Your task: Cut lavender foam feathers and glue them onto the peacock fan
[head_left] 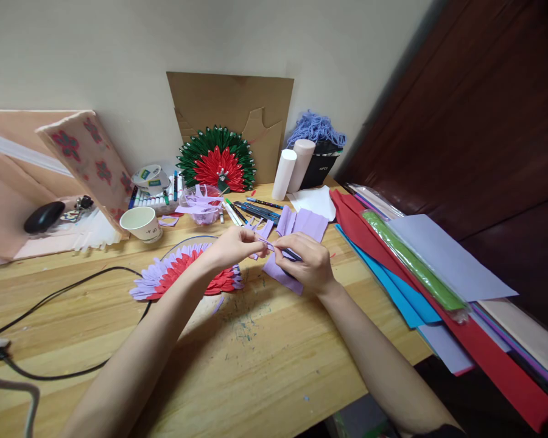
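Observation:
My left hand (238,248) is closed in a pinch on the end of a small purple paper strip (266,244). Close beside it, my right hand (309,263) grips a dark pen-like stick (292,254), whose tip is at the strip and partly hidden by the fingers. Under and behind my right hand lie purple crepe paper pieces (307,222). A half-round fan of purple and red paper petals (173,274) rests on the table, partly covered by my left forearm. Purple scraps (262,227) are scattered just behind my hands.
Several pens (260,212) lie behind my hands, near a clear bowl of purple strips (201,205). A paper cup (141,224) stands left. A green-and-red petal fan (219,158) leans on cardboard (231,100). Coloured sheets (393,267) fill the right edge; a black cable (68,280) crosses the left.

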Demonstrator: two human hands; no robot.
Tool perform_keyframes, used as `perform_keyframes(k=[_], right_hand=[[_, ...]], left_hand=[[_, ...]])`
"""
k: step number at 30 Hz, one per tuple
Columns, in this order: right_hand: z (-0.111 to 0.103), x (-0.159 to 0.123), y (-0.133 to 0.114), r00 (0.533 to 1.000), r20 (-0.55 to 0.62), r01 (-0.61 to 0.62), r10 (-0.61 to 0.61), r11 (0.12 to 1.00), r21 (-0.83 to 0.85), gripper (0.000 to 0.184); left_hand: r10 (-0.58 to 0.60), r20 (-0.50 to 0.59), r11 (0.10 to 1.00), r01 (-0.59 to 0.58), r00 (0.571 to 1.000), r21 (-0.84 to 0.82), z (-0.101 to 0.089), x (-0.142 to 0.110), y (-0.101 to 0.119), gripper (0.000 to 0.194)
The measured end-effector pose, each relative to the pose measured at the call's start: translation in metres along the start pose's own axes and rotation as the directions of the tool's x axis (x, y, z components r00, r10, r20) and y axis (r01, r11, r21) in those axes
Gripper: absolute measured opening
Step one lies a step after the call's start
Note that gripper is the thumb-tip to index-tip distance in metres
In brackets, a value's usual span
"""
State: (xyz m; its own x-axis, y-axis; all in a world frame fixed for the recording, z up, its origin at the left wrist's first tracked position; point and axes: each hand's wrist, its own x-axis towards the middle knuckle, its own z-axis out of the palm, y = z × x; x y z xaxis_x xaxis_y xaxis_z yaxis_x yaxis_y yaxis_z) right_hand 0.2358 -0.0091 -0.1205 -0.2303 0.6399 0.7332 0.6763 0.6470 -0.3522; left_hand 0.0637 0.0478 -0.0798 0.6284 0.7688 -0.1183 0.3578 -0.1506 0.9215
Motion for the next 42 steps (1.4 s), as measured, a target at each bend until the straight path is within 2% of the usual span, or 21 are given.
perform_keyframes(k=[5,9,12,15,19,22,26,31,33,35,37,40,42], right_hand=[[-0.002,0.0,-0.002,0.999,0.044,0.002,-0.002,1.0,0.007,0.018],[-0.001,0.001,-0.003,0.999,0.042,-0.031,0.028,0.998,0.052,0.018],[0.001,0.001,-0.004,0.985,0.008,-0.174,0.175,0.975,0.137,0.014],[0.004,0.002,-0.005,0.937,0.032,-0.341,0.347,0.894,0.291,0.009],[0.007,0.002,-0.004,0.876,0.061,-0.458,0.479,0.786,0.415,0.006],[0.008,0.002,-0.003,0.839,0.089,-0.516,0.537,0.735,0.44,0.008],[0.007,0.003,-0.002,0.829,0.102,-0.535,0.55,0.725,0.435,0.009],[0.003,0.003,0.001,0.809,0.127,-0.56,0.574,0.687,0.464,0.012],[0.003,0.003,0.004,0.787,0.14,-0.582,0.6,0.648,0.491,0.015],[0.004,0.003,0.006,0.76,0.171,-0.609,0.627,0.596,0.523,0.018],[0.006,0.003,0.008,0.739,0.221,-0.633,0.636,0.545,0.549,0.02],[0.009,0.002,0.01,0.721,0.283,-0.656,0.633,0.49,0.574,0.022],[0.011,0.002,0.011,0.707,0.316,-0.669,0.632,0.453,0.589,0.023]], left_hand=[[-0.061,0.001,0.994,0.061,0.998,-0.092,0.001,0.002,-0.003,0.016],[-0.033,-0.033,0.997,0.031,0.999,-0.068,0.002,0.003,-0.006,0.019],[0.012,-0.066,0.999,-0.014,0.998,-0.033,0.004,0.002,-0.005,0.018],[0.069,-0.086,0.998,-0.07,0.994,-0.009,0.005,0.002,-0.005,0.02],[0.129,-0.111,0.99,-0.122,0.985,0.067,0.007,0.002,-0.006,0.025],[0.233,-0.168,0.953,-0.191,0.958,0.233,0.009,0.0,-0.004,0.021],[0.354,-0.196,0.883,-0.258,0.915,0.391,0.011,-0.004,0.001,0.014],[0.436,-0.279,0.843,-0.281,0.856,0.458,0.003,-0.004,-0.001,0.01],[0.458,-0.343,0.843,-0.277,0.82,0.462,-0.004,-0.004,-0.003,0.011],[0.466,-0.37,0.85,-0.29,0.803,0.44,-0.009,-0.004,-0.003,0.012],[0.499,-0.313,0.836,-0.354,0.808,0.419,-0.011,-0.004,-0.002,0.016],[0.601,-0.105,0.735,-0.497,0.792,0.46,-0.006,-0.003,-0.002,0.022],[0.623,0.006,0.669,-0.537,0.782,0.514,-0.002,-0.002,-0.003,0.02]])
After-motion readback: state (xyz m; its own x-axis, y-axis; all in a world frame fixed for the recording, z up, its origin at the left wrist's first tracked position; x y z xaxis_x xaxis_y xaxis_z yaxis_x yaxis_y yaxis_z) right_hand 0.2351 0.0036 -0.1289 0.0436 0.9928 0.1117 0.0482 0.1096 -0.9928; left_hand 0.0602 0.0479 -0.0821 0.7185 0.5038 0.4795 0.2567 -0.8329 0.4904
